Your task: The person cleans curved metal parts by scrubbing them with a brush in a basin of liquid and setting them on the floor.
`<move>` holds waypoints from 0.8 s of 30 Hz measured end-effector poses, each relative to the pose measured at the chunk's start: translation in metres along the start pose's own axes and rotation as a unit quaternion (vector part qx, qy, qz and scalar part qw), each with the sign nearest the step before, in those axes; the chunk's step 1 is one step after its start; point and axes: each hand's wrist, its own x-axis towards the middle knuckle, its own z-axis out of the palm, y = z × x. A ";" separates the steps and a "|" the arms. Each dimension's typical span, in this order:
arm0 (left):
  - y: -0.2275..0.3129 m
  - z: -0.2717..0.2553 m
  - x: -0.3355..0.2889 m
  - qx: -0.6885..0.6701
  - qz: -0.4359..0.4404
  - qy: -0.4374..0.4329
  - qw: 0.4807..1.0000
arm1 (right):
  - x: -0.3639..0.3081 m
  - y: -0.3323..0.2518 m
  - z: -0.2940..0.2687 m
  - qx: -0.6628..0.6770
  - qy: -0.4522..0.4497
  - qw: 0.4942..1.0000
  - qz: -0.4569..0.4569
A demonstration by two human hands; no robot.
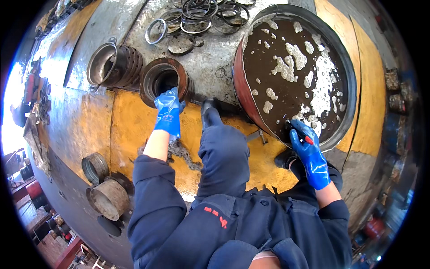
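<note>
My left hand, in a blue rubber glove, has its fingers hooked over the near rim of a rusty brown hollow metal cylinder with a stepped bore. At the near edge of a large round tub of dark brown liquid, my right hand, also blue-gloved, is closed around a dark tool with a red end. Its far part is hidden by the glove and the murky liquid, so its kind does not show. Patches of pale foam float on the liquid.
Several thin metal rings lie piled at the back. Left of the cylinder sits a grooved metal drum with a wire handle. Two short metal sleeves stand at the lower left. A grey rag lies beside my left forearm.
</note>
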 end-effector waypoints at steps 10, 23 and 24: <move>0.011 -0.008 0.012 -0.035 -0.064 -0.084 0.994 | -0.003 0.010 0.004 -0.015 0.001 1.000 -0.014; 0.044 -0.049 -0.012 -0.056 -0.056 0.049 0.996 | -0.007 0.052 0.027 0.077 0.035 0.996 0.006; 0.051 -0.057 -0.014 -0.062 -0.063 0.046 0.995 | -0.004 0.054 0.029 0.066 0.046 0.997 -0.004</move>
